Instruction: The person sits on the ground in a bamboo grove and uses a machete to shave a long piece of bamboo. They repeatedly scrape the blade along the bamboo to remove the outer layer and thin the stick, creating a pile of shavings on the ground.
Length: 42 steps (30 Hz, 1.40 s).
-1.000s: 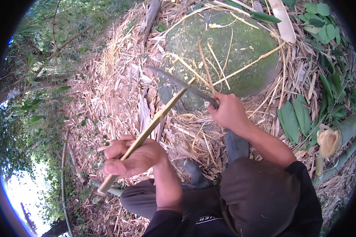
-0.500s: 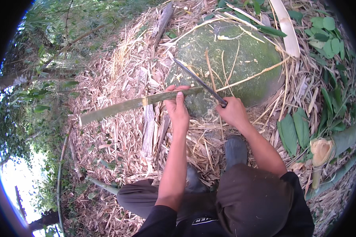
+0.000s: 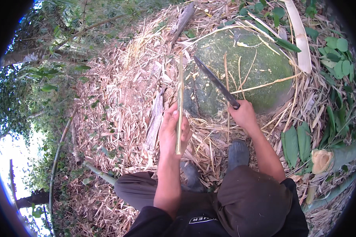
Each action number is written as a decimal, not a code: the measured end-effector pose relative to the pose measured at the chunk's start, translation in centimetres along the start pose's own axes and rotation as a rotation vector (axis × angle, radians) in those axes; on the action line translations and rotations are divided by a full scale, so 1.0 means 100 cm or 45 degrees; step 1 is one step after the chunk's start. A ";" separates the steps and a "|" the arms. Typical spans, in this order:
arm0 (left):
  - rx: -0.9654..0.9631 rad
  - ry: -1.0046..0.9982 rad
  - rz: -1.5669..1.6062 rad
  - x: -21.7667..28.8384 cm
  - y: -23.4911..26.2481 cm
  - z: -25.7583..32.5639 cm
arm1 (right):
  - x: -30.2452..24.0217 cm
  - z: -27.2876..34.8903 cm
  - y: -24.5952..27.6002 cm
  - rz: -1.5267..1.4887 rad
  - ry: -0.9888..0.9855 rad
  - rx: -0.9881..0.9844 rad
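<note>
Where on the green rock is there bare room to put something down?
The barest patch on the mossy boulder is lower right, between the long pale strip and the boulder's edge. Thin slivers crowd the middle; a green leaf and more strips crowd the top right. The knife, in the right hand, hangs over the left side.

The flat, green-and-yellow bamboo strip (image 3: pixel 180 102) no longer lies crosswise with its broad face showing; turned edge-on, it now runs almost lengthwise, reaching well ahead of the left hand's fingers (image 3: pixel 173 114) and a little behind them. Those fingers are drawn back from where they are half a second earlier. Ahead and left of the right hand's fingers (image 3: pixel 244 112), the long, dark metal knife (image 3: pixel 217 83) points more steeply forward, no longer overlapping the strip.
</note>
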<state>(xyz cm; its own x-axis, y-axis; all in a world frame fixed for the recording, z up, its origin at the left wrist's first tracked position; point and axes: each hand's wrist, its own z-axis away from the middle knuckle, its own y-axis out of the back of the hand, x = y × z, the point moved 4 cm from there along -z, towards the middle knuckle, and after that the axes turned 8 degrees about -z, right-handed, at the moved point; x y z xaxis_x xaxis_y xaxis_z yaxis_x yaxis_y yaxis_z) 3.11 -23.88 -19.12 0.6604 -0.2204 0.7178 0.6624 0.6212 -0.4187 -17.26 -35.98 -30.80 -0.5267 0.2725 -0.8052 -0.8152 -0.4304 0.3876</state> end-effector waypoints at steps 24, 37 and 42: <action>-0.249 0.317 0.897 0.059 -0.007 0.071 | 0.012 -0.008 -0.005 -0.057 0.106 0.004; -0.141 0.314 0.753 0.070 -0.005 0.067 | 0.026 -0.015 -0.008 -0.084 0.167 -0.019; -0.172 0.286 0.785 0.076 -0.012 0.074 | 0.029 -0.016 -0.008 -0.125 0.167 -0.034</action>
<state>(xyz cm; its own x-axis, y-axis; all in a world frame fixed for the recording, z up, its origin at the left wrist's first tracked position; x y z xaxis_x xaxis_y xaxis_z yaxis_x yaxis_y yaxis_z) 4.67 -20.76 -9.05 0.9801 -0.0158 0.1978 0.1693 0.5870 -0.7917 -17.74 -36.28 -34.16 -0.4075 0.2002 -0.8910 -0.8536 -0.4304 0.2937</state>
